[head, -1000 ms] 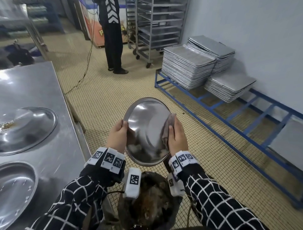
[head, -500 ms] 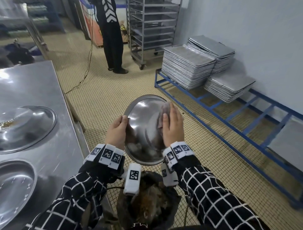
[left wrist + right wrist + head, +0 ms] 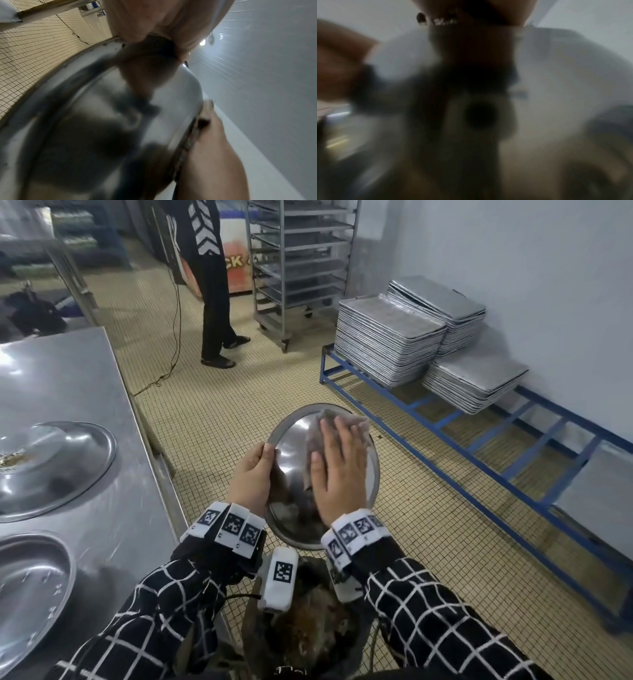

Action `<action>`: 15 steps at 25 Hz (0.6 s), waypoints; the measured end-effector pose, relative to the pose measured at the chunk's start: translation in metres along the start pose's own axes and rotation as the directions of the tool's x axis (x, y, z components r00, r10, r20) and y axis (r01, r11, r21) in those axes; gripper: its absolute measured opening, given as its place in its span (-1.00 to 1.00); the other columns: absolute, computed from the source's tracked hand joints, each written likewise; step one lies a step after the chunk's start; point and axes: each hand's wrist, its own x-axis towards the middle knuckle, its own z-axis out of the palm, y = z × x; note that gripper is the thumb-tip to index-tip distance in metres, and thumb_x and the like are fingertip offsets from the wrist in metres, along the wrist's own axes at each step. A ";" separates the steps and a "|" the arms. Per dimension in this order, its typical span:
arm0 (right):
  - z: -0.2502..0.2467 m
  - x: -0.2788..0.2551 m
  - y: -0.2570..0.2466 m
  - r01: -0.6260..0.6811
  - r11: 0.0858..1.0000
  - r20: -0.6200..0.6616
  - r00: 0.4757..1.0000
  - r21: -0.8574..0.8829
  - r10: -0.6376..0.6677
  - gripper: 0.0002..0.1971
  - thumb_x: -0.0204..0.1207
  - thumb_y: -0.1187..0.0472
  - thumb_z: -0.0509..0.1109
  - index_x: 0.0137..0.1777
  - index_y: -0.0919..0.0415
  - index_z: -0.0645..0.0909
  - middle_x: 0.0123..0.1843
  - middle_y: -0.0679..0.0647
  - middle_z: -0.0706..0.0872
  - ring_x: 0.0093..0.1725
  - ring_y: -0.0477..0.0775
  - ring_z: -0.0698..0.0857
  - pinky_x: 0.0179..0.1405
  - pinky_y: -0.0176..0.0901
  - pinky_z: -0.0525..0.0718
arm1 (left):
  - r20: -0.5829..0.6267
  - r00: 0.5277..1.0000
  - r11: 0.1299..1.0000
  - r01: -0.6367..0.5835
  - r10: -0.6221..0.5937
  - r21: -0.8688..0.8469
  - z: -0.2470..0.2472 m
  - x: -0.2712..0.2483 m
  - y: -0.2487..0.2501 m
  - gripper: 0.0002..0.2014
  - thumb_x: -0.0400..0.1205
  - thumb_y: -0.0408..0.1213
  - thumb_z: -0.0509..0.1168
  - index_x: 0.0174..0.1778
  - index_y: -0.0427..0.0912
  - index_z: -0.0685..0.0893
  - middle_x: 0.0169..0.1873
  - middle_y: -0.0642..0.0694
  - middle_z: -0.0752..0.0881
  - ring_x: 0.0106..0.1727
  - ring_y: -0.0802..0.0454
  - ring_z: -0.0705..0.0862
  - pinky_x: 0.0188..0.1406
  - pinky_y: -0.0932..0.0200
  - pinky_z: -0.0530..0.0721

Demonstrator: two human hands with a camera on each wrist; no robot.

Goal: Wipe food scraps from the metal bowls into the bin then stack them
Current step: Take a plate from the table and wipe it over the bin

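You are holding both forearms out in front of you, close together, each in a black sleeve with a white grid, each wrist wearing a band of white marker tags. Your left hand [image 3: 251, 479] is gripping the bowl [image 3: 293, 453] at its left rim, thumb hooked over the edge and fingers behind. Your right hand [image 3: 339, 474] is lying flat, its fingers [image 3: 342, 433] straight and together, pressing the cloth [image 3: 359, 422] into the bowl.

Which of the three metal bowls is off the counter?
The bowl tilted over the bin, gripped by the left hand; the other two lie on the counter.
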 end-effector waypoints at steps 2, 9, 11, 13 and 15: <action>-0.010 0.008 0.023 -0.174 0.975 -0.032 0.983 0.138 0.180 -0.52 0.70 0.01 -0.01 0.59 0.09 0.25 0.56 0.12 0.37 0.54 0.11 0.34 0.42 -0.05 0.41 | 0.009 1.000 1.000 0.002 -0.002 0.011 -0.003 0.001 0.002 -0.77 0.73 -0.14 0.17 -0.09 -0.06 0.72 -0.18 -0.09 0.76 -0.09 -0.10 0.71 0.05 -0.06 0.67; -0.030 -0.028 0.032 -0.257 0.924 -0.008 0.963 0.284 0.270 -0.74 0.67 0.21 0.21 0.30 0.26 0.50 0.18 0.04 0.60 0.08 -0.05 0.66 -0.14 -0.67 0.52 | -0.005 0.997 0.916 -0.067 0.075 0.396 -0.025 0.008 -0.016 -0.67 0.71 -0.01 0.15 -0.21 -0.11 0.66 -0.29 -0.23 0.70 -0.17 -0.23 0.67 -0.06 -0.15 0.66; -0.022 -0.020 0.007 -0.107 0.971 -0.028 0.993 0.212 0.115 -0.77 0.64 0.18 0.26 0.22 0.24 0.59 0.28 0.05 0.52 0.16 -0.11 0.56 0.04 -0.62 0.51 | 0.040 0.993 0.883 -0.115 0.109 0.454 -0.018 0.004 -0.016 -0.70 0.73 -0.08 0.15 -0.24 -0.11 0.64 -0.30 -0.16 0.70 -0.20 -0.17 0.66 -0.11 -0.06 0.64; -0.011 -0.014 -0.010 0.061 0.992 0.020 0.998 0.107 -0.063 -0.71 0.64 0.12 0.21 0.21 0.21 0.64 0.28 0.05 0.57 0.23 -0.04 0.55 0.22 -0.37 0.51 | 0.067 0.988 0.869 -0.157 0.142 0.469 -0.010 0.000 -0.014 -0.73 0.73 -0.13 0.17 -0.15 -0.17 0.68 -0.22 -0.22 0.75 -0.12 -0.21 0.70 -0.04 -0.12 0.68; -0.006 -0.010 -0.010 0.110 0.993 0.012 0.994 0.033 -0.111 -0.62 0.64 0.07 0.12 0.25 0.22 0.64 0.25 0.06 0.63 0.24 -0.02 0.55 0.29 -0.22 0.50 | 0.055 0.989 0.886 -0.145 0.135 0.440 -0.008 -0.005 -0.011 -0.75 0.72 -0.13 0.19 -0.13 -0.15 0.69 -0.20 -0.23 0.76 -0.10 -0.24 0.72 0.00 -0.15 0.71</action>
